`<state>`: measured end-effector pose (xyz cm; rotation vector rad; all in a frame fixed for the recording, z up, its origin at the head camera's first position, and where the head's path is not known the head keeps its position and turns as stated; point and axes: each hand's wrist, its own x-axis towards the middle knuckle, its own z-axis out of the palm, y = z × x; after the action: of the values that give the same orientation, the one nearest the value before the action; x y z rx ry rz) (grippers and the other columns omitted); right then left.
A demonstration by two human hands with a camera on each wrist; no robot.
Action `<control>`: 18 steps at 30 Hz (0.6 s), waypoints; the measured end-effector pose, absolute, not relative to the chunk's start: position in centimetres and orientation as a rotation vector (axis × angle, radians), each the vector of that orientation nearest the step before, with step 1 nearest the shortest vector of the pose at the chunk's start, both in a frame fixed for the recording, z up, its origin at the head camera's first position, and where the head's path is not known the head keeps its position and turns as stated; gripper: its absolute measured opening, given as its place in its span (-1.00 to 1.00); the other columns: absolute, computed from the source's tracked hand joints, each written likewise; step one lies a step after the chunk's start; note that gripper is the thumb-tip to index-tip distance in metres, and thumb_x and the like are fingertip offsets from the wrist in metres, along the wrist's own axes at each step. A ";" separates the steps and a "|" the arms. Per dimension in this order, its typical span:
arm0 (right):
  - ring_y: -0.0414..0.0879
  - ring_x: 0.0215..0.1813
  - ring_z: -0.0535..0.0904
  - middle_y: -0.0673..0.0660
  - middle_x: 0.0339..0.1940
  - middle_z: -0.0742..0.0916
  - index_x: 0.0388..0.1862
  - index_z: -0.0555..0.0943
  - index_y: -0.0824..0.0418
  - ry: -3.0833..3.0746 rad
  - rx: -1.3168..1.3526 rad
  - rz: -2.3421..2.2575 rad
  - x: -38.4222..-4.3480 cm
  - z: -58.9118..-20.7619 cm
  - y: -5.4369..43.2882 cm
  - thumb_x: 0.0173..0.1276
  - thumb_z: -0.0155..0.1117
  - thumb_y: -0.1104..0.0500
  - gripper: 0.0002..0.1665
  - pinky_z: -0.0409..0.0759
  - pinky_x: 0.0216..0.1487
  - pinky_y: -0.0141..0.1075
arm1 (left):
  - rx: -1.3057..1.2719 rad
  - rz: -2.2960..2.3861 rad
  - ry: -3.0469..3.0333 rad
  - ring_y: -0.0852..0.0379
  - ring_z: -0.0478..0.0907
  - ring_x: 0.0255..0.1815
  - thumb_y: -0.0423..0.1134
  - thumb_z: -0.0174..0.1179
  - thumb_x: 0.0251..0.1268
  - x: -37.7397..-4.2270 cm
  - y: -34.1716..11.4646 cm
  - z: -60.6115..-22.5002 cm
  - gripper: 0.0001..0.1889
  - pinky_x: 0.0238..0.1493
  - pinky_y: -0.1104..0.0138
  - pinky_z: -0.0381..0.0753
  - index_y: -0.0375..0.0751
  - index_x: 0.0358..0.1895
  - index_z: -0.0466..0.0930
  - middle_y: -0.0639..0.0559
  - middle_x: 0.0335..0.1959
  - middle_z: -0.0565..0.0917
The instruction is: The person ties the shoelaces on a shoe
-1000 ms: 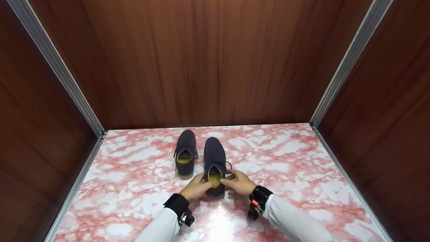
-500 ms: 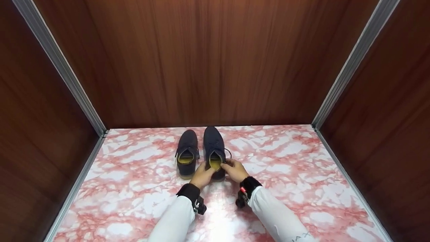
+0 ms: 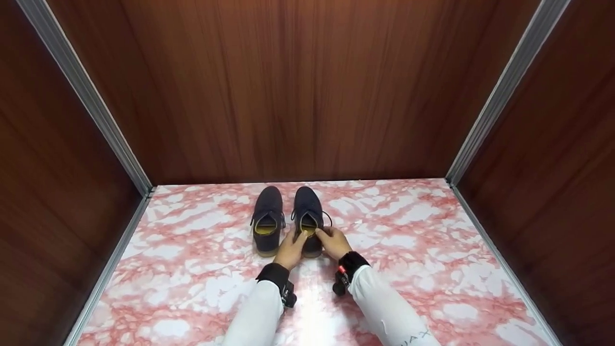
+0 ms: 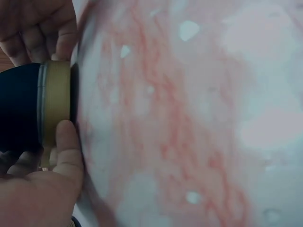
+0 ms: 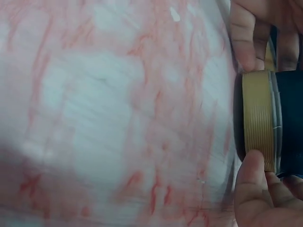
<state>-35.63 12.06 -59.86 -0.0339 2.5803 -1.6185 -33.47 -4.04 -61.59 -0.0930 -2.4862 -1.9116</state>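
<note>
Two dark navy lace-up shoes with yellow insoles stand side by side, toes pointing away from me. At the heel of the right-hand shoe (image 3: pixel 308 204), my left hand (image 3: pixel 290 251) grips the left side and my right hand (image 3: pixel 336 244) the right side. Both thumbs reach the collar at the back of the opening. A loose lace loops out on this shoe's right. The left-hand shoe (image 3: pixel 268 204) stands untouched, a small gap away. Both wrist views show fingers around the heel's tan sole (image 4: pixel 57 94), low against the surface; the shoe's front lies outside those views.
Beneath the shoes spreads a red-and-white marbled surface (image 3: pixel 408 269). A dark wood panel (image 3: pixel 307 96) rises just behind the toes. Wood side walls with grey metal corner strips (image 3: pixel 499 91) bound the left and right.
Both hands have moved the right-hand shoe forward, away from me. Its toe first went closer to the back panel, then came slightly back. Both shoes now line up at toe and heel.
</note>
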 end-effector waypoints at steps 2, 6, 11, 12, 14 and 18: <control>0.23 0.22 0.68 0.45 0.21 0.71 0.37 0.48 0.52 2.564 -0.050 -1.629 -35.5 -60.0 12.1 0.63 0.07 -0.04 -0.33 0.67 0.27 0.03 | -0.070 -1.957 -2.483 -0.32 0.44 0.49 -0.04 -0.08 0.70 -33.3 -4.2 -61.9 -0.38 0.51 -0.12 0.43 -0.44 0.56 0.21 -0.45 0.46 0.47; 0.36 0.34 0.60 0.52 0.33 0.61 0.47 0.33 0.56 2.413 -0.014 -1.743 -34.9 -60.2 12.5 0.66 0.07 -0.06 -0.24 0.71 0.22 0.12 | -0.039 -2.023 -2.477 -0.33 0.42 0.51 0.01 -0.07 0.70 -32.7 -4.3 -62.4 -0.32 0.50 -0.10 0.45 -0.51 0.55 0.19 -0.48 0.46 0.45; 0.44 0.41 0.51 0.55 0.40 0.52 0.52 0.25 0.55 2.265 0.009 -1.842 -34.2 -60.6 13.7 0.65 0.09 -0.05 -0.21 0.69 0.20 0.21 | -0.054 -2.083 -2.473 -0.35 0.27 0.61 0.04 0.01 0.66 -31.6 -4.2 -62.8 -0.20 0.59 -0.08 0.34 -0.63 0.55 0.06 -0.56 0.54 0.28; 0.45 0.42 0.49 0.55 0.42 0.50 0.52 0.25 0.54 2.249 0.008 -1.851 -34.0 -60.7 14.0 0.65 0.10 -0.04 -0.21 0.70 0.19 0.21 | -0.059 -2.105 -2.464 -0.37 0.26 0.61 0.03 0.02 0.66 -31.4 -4.2 -62.8 -0.19 0.58 -0.09 0.34 -0.64 0.56 0.04 -0.57 0.55 0.26; 0.47 0.46 0.46 0.54 0.46 0.46 0.54 0.24 0.52 2.211 0.018 -1.871 -33.7 -60.9 14.7 0.64 0.11 -0.05 -0.20 0.69 0.20 0.21 | -0.082 -2.134 -2.453 -0.38 0.28 0.60 0.01 0.04 0.65 -30.8 -4.3 -62.8 -0.19 0.56 -0.09 0.37 -0.64 0.56 0.03 -0.58 0.54 0.27; 0.47 0.52 0.39 0.52 0.51 0.42 0.57 0.23 0.44 2.107 0.036 -1.918 -32.9 -61.1 16.3 0.63 0.13 -0.09 -0.19 0.65 0.25 0.25 | -0.170 -2.128 -2.465 -0.40 0.34 0.56 -0.02 0.07 0.64 -29.4 -4.6 -62.8 -0.24 0.56 -0.11 0.37 -0.59 0.56 0.09 -0.56 0.51 0.33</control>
<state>-32.86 16.27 -61.06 0.0362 2.1070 -1.9181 -29.35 -4.60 -62.75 -0.1703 -2.4654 -2.1279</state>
